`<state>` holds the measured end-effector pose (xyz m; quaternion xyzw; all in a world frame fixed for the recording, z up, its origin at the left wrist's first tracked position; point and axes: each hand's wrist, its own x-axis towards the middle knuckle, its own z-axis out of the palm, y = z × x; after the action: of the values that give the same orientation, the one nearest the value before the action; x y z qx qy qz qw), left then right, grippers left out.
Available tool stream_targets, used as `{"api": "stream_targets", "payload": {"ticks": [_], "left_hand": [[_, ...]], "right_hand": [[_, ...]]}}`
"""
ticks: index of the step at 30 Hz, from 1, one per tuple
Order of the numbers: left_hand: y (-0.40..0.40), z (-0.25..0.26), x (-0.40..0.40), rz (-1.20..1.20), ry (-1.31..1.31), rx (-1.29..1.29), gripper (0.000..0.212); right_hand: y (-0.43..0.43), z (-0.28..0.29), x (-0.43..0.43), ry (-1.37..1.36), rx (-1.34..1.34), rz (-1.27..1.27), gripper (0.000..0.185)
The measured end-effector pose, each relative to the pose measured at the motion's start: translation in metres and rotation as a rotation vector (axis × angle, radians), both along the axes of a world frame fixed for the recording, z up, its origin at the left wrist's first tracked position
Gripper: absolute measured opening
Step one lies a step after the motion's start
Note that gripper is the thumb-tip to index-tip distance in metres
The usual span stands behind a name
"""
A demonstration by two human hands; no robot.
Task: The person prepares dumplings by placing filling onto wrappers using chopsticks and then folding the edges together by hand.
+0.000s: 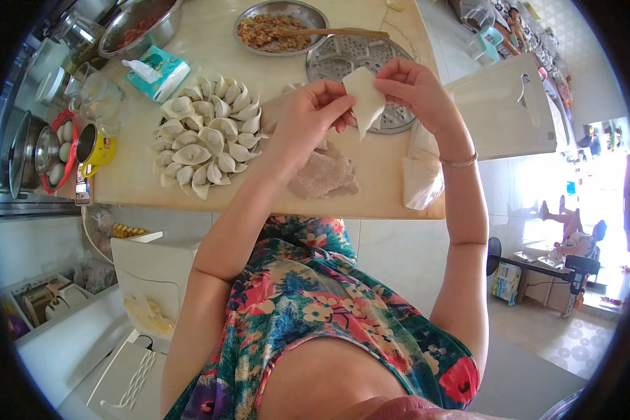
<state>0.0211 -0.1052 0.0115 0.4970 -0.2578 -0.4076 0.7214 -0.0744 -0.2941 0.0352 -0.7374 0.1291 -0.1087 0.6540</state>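
Between my left hand (pixel 323 105) and my right hand (pixel 417 86) is a pale dumpling wrapper (pixel 364 92), pinched at both sides with one corner hanging down. Beneath it lies a perforated metal steamer plate (pixel 341 58). Several folded dumplings (pixel 210 136) crowd together left of my forearm, mostly hiding what they rest on. Beyond my hands, a metal dish (pixel 244 44) holds chopped filling (pixel 268 34), with wooden chopsticks (pixel 346 33) leaning across its rim. Under my left wrist spreads a crumpled beige cloth (pixel 325 173). A clear plastic bag (pixel 424 173) with pale contents sits below my right wrist.
On the left stand a tissue pack (pixel 160 76), a metal bowl (pixel 165 31) of reddish food, a yellow mug (pixel 104 149), a glass jug (pixel 102 102) and a red basket (pixel 73 149) of eggs. A phone (pixel 83 186) is at the table edge. Another person (pixel 577 239) is far right.
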Motion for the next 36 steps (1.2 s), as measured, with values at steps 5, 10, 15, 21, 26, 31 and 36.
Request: {"api": "stream_targets", "payload": {"ticks": [5, 10, 15, 21, 26, 31, 36], "left_hand": [[0.002, 0.007, -0.005, 0.025, -0.013, -0.054, 0.011], [0.006, 0.023, -0.017, -0.025, 0.027, -0.141, 0.010], [0.009, 0.026, -0.018, -0.078, 0.034, -0.167, 0.011], [0.011, 0.029, -0.019, -0.059, -0.062, -0.107, 0.009], [0.010, 0.026, -0.021, -0.039, -0.155, -0.122, 0.007], [0.009, 0.030, -0.024, -0.039, -0.247, -0.127, 0.008], [0.007, 0.026, -0.024, -0.042, -0.228, -0.159, 0.009]], "right_hand": [[0.022, 0.011, -0.009, -0.065, -0.472, -0.065, 0.012], [0.046, 0.029, -0.016, -0.013, -0.034, 0.224, 0.021], [0.047, 0.029, -0.019, -0.046, 0.027, 0.258, 0.024], [0.050, 0.027, -0.019, -0.031, 0.046, 0.229, 0.023], [0.049, 0.023, -0.020, -0.066, 0.020, 0.215, 0.021], [0.052, 0.025, -0.024, -0.118, -0.098, 0.185, 0.018], [0.056, 0.022, -0.027, -0.123, -0.140, 0.148, 0.019]]}}
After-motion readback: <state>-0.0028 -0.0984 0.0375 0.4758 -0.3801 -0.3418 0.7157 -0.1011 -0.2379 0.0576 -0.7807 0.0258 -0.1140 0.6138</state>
